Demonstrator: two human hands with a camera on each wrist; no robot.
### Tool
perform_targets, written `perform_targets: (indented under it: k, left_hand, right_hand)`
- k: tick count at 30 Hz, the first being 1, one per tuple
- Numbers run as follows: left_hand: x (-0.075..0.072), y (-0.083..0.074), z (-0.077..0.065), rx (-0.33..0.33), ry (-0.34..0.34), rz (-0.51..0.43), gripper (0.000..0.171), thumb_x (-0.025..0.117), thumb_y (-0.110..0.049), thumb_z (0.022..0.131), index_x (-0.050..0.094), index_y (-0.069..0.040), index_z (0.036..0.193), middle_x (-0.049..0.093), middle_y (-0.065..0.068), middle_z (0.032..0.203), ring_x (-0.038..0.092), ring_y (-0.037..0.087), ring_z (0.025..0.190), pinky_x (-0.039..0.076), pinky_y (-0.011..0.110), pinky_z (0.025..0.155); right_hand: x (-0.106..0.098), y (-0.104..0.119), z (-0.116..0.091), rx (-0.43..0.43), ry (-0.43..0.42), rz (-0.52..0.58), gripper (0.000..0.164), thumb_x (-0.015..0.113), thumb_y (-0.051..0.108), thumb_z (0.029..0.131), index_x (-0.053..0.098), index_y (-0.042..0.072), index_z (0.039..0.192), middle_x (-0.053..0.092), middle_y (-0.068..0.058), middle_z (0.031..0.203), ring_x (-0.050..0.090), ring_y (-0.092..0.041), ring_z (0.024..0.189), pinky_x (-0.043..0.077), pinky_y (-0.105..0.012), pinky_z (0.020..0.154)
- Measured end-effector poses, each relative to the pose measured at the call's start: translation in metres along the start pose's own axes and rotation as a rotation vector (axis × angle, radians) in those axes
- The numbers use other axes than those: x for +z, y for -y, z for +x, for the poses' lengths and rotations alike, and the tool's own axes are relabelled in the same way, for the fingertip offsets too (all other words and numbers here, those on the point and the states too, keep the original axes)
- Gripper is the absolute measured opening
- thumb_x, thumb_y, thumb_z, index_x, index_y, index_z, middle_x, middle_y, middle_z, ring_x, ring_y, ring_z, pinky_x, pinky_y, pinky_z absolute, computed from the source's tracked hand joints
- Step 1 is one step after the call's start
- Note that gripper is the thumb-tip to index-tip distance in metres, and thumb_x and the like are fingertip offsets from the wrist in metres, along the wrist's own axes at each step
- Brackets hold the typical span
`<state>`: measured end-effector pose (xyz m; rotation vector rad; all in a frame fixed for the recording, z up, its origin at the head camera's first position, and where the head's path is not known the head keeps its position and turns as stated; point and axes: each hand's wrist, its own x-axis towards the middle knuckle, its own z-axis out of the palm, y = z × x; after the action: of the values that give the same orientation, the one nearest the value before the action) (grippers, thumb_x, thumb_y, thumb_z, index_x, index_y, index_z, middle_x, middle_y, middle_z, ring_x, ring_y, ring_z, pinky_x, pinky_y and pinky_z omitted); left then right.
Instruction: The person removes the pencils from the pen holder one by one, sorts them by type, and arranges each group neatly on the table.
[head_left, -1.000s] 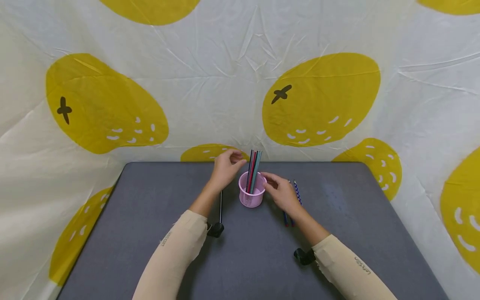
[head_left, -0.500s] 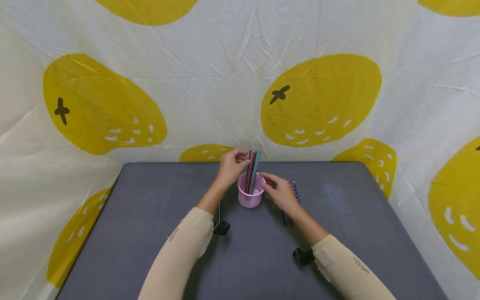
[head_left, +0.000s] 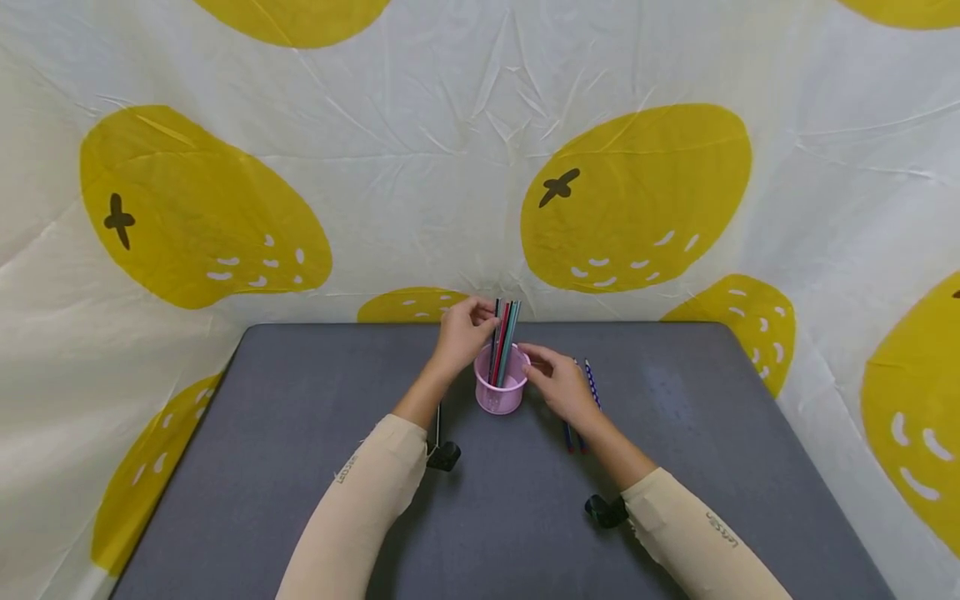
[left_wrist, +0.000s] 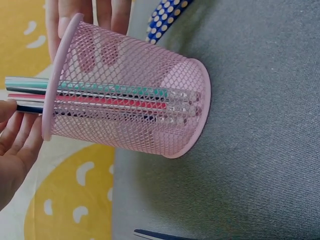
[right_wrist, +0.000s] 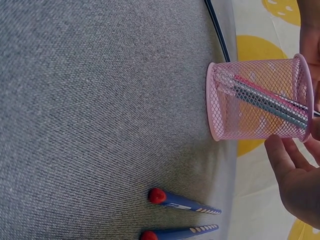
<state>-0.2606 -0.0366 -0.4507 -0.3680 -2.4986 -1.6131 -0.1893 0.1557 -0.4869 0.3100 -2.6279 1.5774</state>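
A pink mesh pencil cup (head_left: pixel 498 403) stands upright on the dark grey table, with several slim pencils (head_left: pixel 507 333) leaning inside it, teal, red and dark. Their clear lower ends show through the mesh in the left wrist view. At the top of the bunch my left hand (head_left: pixel 460 340) pinches a dark pencil (left_wrist: pixel 27 108) between thumb and fingers; its lower part is within the cup. My right hand (head_left: pixel 561 387) holds the cup's right side near the rim, thumb in front and fingers curved behind.
Blue dotted pencils (right_wrist: pixel 185 202) with red ends lie to the right of the cup, partly under my right hand. Left of it lies a single dark pencil (head_left: pixel 438 421), partly covered by my left arm. A patterned cloth (head_left: pixel 420 208) hangs behind the table's far edge.
My left hand has moved right, from beside the pencils to their upper ends, and now pinches the dark one. The right hand stays at the cup.
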Motion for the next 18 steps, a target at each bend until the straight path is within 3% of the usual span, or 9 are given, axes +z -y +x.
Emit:
perform_targets:
  k: [4, 12, 18]
  left_hand:
    - [-0.003, -0.004, -0.001, 0.022, -0.019, -0.011, 0.016, 0.075, -0.003, 0.092, 0.071, 0.002, 0.107, 0.073, 0.017, 0.093, 0.067, 0.025, 0.082, 0.058, 0.028, 0.073]
    - [-0.010, -0.014, 0.000, 0.104, -0.029, -0.048, 0.017, 0.071, -0.002, 0.095, 0.067, 0.004, 0.111, 0.073, 0.019, 0.102, 0.070, 0.032, 0.094, 0.061, 0.040, 0.087]
    - [-0.022, -0.032, -0.001, 0.138, -0.069, -0.164, 0.018, 0.070, -0.001, 0.096, 0.066, 0.006, 0.113, 0.071, 0.021, 0.103, 0.069, 0.032, 0.092, 0.062, 0.027, 0.077]
  right_hand:
    - [0.000, 0.000, 0.001, 0.016, 0.002, -0.004, 0.036, 0.067, 0.009, 0.100, 0.066, 0.004, 0.136, 0.072, -0.018, 0.128, 0.071, -0.031, 0.114, 0.060, -0.041, 0.095]
    - [0.000, 0.000, -0.001, 0.003, -0.001, 0.001, 0.036, 0.067, 0.006, 0.100, 0.065, 0.002, 0.136, 0.072, -0.020, 0.127, 0.071, -0.032, 0.112, 0.061, -0.037, 0.092]
    - [0.001, 0.000, 0.000, 0.014, -0.009, 0.008, 0.036, 0.068, 0.006, 0.099, 0.067, 0.003, 0.135, 0.073, -0.018, 0.125, 0.072, -0.031, 0.111, 0.059, -0.026, 0.089]
